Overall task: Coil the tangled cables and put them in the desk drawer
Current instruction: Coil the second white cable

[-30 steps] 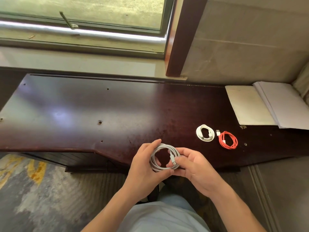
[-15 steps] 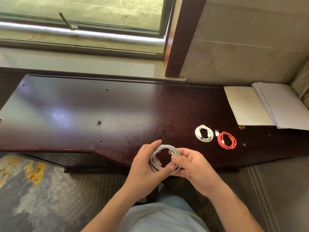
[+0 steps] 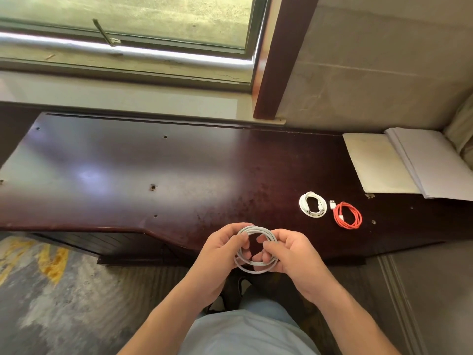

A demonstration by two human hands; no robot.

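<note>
Head view shows the grey cable coil (image 3: 256, 249), light, limp and springy, pinched on opposite sides by left hand (image 3: 220, 254) and right hand (image 3: 291, 257) over the desk (image 3: 179, 175)'s near edge, best gripped across all loops.

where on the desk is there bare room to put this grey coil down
The broad dark desktop to the left of the white coil is bare up to the window sill. The right end is crowded: white coil, red coil and papers sit close together. Both hands, left hand and right hand, hold the grey coil at the near edge.
</note>
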